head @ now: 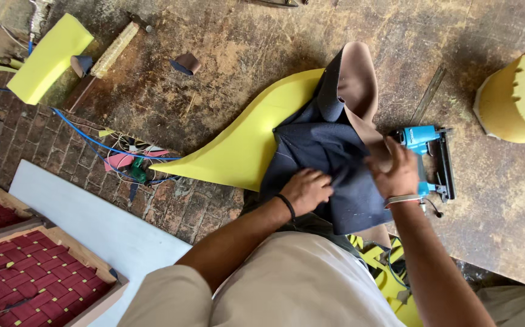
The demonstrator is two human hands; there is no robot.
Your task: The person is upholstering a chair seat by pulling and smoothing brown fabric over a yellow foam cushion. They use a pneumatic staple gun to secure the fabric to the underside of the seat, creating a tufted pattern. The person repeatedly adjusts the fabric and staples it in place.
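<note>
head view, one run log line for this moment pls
left hand: pressing navy fabric | right hand: shut on blue staple gun | yellow foam under fabric | wooden workbench

On the worn wooden bench (226,54), the left hand (306,189) presses flat on dark blue fabric (323,151) draped over a curved yellow foam piece (238,148), while the right hand (395,172) pinches the fabric's edge just beside a blue staple gun (429,158).
</note>
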